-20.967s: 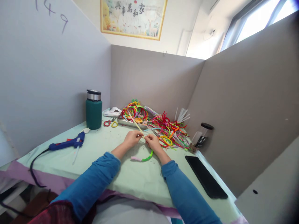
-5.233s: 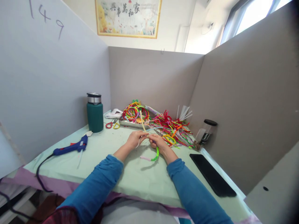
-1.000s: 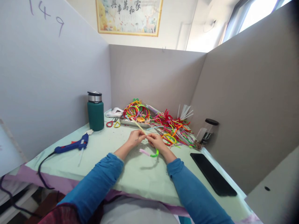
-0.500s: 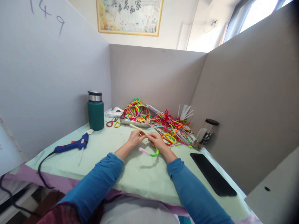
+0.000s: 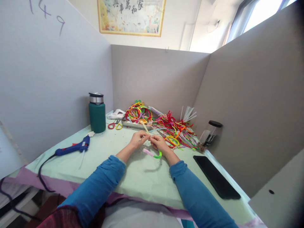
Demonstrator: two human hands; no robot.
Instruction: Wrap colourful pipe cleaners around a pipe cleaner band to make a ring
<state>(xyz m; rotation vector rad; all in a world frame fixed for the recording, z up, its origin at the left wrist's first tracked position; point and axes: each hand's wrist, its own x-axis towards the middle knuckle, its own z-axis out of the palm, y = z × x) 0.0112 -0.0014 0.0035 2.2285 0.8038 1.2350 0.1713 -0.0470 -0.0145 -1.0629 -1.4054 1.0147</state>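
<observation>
Both hands meet fingertip to fingertip over the middle of the table. My left hand (image 5: 138,139) is closed in a pinch, with a pale yellow pipe cleaner (image 5: 145,127) sticking up and away from the fingers. A thin dark or metallic bit shows by its fingers, too small to name. My right hand (image 5: 158,142) pinches right against the left. From beneath it a curved green and pink pipe cleaner (image 5: 158,155) hangs in a hook above the tabletop, its pink end pointing left. The fingers hide where the pipe cleaners meet.
Behind the hands lie a metal tray (image 5: 135,125) of pipe-cleaner rings and a heap of loose pipe cleaners (image 5: 174,125). A green bottle (image 5: 97,117) and a blue glue gun (image 5: 73,148) are left; a black phone (image 5: 216,177) and a clear jar (image 5: 211,134) are right. Grey partitions enclose three sides.
The pale yellow pipe cleaner has swung from pointing left to pointing more upright. The green and pink hook has shifted slightly right. Both hands stay nearly in place.
</observation>
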